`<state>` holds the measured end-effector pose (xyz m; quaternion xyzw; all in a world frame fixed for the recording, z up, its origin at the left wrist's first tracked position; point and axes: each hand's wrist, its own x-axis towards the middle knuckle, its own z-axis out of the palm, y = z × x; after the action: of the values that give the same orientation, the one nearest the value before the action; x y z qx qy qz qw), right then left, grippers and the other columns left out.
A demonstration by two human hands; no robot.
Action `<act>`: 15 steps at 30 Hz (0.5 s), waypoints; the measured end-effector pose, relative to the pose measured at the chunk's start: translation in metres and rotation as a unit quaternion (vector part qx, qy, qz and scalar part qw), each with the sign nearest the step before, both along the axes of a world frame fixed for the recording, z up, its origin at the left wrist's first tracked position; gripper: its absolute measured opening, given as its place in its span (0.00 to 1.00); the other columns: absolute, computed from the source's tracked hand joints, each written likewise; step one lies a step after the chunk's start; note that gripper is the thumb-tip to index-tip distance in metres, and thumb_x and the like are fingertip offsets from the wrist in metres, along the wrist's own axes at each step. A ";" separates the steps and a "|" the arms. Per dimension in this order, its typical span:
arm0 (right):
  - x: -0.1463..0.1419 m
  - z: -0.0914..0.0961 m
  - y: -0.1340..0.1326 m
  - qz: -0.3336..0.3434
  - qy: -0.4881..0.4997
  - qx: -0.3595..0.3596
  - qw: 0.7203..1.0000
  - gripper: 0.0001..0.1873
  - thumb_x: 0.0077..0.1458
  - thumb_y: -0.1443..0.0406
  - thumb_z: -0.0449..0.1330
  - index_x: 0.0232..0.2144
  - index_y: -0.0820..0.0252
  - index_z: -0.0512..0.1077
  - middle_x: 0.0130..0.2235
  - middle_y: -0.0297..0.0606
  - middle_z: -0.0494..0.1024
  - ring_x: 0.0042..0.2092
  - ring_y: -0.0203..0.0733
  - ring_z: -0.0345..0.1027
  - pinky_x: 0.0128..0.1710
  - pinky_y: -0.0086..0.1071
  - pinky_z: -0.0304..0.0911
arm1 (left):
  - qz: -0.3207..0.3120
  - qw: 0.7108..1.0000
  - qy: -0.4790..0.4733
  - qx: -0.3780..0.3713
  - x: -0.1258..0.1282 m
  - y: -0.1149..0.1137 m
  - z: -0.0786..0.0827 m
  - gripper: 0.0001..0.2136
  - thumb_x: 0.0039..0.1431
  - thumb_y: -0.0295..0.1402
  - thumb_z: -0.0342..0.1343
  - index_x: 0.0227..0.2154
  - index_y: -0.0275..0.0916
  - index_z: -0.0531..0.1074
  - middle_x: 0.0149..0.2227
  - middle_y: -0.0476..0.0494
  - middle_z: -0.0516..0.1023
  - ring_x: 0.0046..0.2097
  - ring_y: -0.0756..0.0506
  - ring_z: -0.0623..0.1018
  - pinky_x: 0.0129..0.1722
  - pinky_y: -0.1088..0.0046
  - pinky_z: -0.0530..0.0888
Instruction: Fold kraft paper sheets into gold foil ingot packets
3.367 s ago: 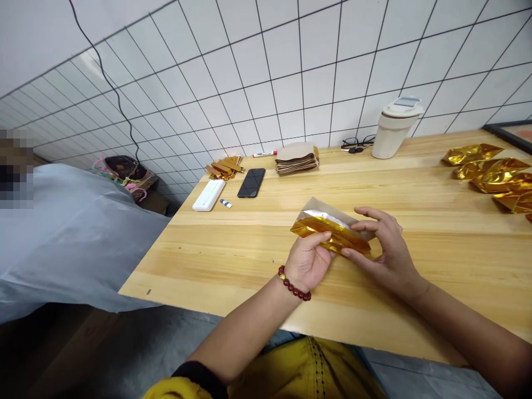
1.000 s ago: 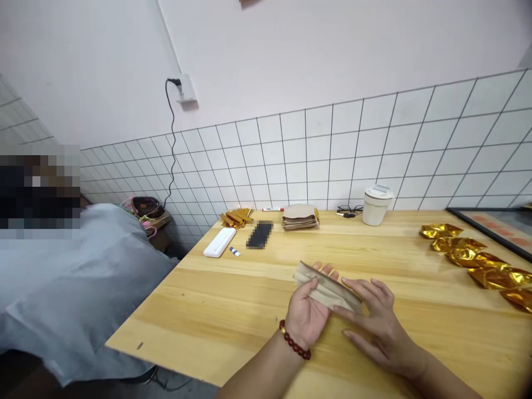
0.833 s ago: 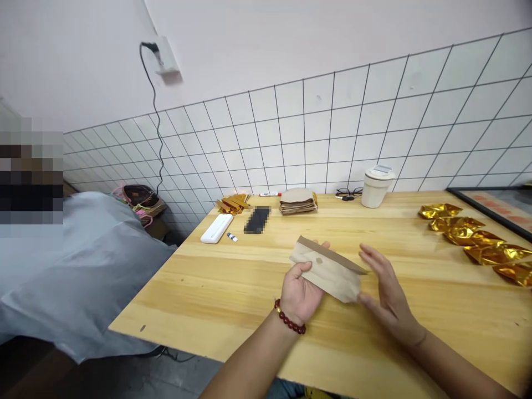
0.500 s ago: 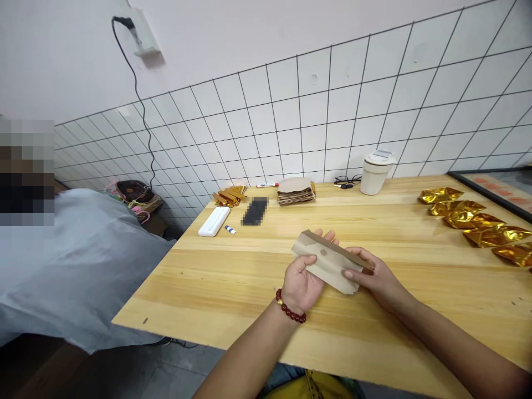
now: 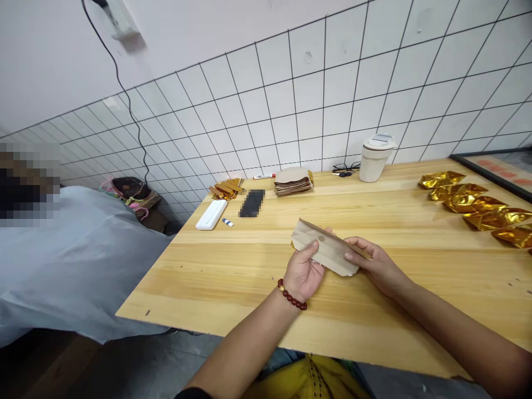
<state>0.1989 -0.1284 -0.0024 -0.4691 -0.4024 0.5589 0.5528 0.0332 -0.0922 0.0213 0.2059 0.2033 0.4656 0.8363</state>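
Above the wooden table, a folded piece of brown paper (image 5: pixel 330 252) with a round spot near its middle is held between my two hands. Gold foil shows at its left edge. My left hand (image 5: pixel 305 271) supports it from below, with the thumb pressed on the paper's face and most fingers hidden behind. At the paper's right end, my right hand (image 5: pixel 376 263) pinches it, thumb in front and fingers at the far edge. Toward the wall lies a stack of brown paper pieces (image 5: pixel 293 183), with some gold showing at its side.
Several gold foil pieces (image 5: pixel 477 202) lie in a row at the right, near a black-framed panel (image 5: pixel 499 172). A lidded cup (image 5: pixel 376 158), glasses (image 5: pixel 347 168), a marker (image 5: pixel 265 176), gold strips (image 5: pixel 226 188), a white box (image 5: pixel 211 214) and a pixelated dark object (image 5: pixel 251 203) are also there. A person (image 5: pixel 78 260) sits left.
The view has shifted slightly, so table items appear higher. My right hand has moved its fingers along the paper's far edge, and the paper's right end looks folded flatter.
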 end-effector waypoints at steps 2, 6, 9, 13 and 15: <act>0.000 -0.001 0.000 0.008 -0.012 -0.008 1.000 0.22 0.38 0.54 0.75 0.34 0.57 0.76 0.33 0.35 0.77 0.31 0.40 0.69 0.32 0.32 0.65 | -0.010 1.000 -0.006 0.007 -0.001 0.001 0.001 0.16 0.54 0.25 0.59 0.47 0.34 0.74 0.47 0.39 0.79 0.55 0.42 0.75 0.60 0.64 0.66; 0.002 -0.005 0.003 -0.016 0.010 -0.015 1.000 0.20 0.40 0.54 0.74 0.33 0.57 0.76 0.31 0.36 0.78 0.31 0.41 0.70 0.31 0.33 0.66 | 0.012 1.000 -0.017 -0.009 -0.006 0.005 0.005 0.12 0.56 0.28 0.59 0.44 0.36 0.75 0.44 0.41 0.80 0.49 0.43 0.77 0.53 0.65 0.70; 0.004 -0.005 0.006 -0.032 0.063 -0.002 0.997 0.20 0.41 0.56 0.74 0.37 0.54 0.77 0.36 0.37 0.81 0.40 0.47 0.74 0.40 0.37 0.69 | 0.033 0.997 -0.048 -0.050 -0.009 0.008 0.004 0.08 0.59 0.35 0.56 0.39 0.39 0.75 0.39 0.44 0.80 0.43 0.45 0.78 0.48 0.66 0.71; 0.005 -0.003 0.007 0.006 0.074 0.003 0.997 0.19 0.44 0.52 0.70 0.38 0.53 0.77 0.42 0.38 0.80 0.39 0.47 0.74 0.36 0.37 0.69 | 0.006 0.998 -0.056 -0.041 -0.006 0.006 -0.001 0.08 0.55 0.31 0.55 0.37 0.39 0.75 0.38 0.44 0.80 0.43 0.44 0.77 0.51 0.60 0.69; 0.003 -0.002 0.005 0.032 0.059 -0.004 0.998 0.20 0.45 0.52 0.70 0.39 0.53 0.76 0.41 0.38 0.80 0.33 0.43 0.72 0.29 0.35 0.66 | -0.010 1.000 -0.028 -0.004 -0.002 0.004 -0.002 0.14 0.47 0.22 0.56 0.38 0.39 0.75 0.38 0.46 0.79 0.43 0.45 0.77 0.53 0.62 0.67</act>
<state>0.2018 -0.1238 -0.0043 -0.4244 -0.3818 0.6044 0.5557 0.0308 -0.0886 0.0189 0.1914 0.1796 0.4625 0.8469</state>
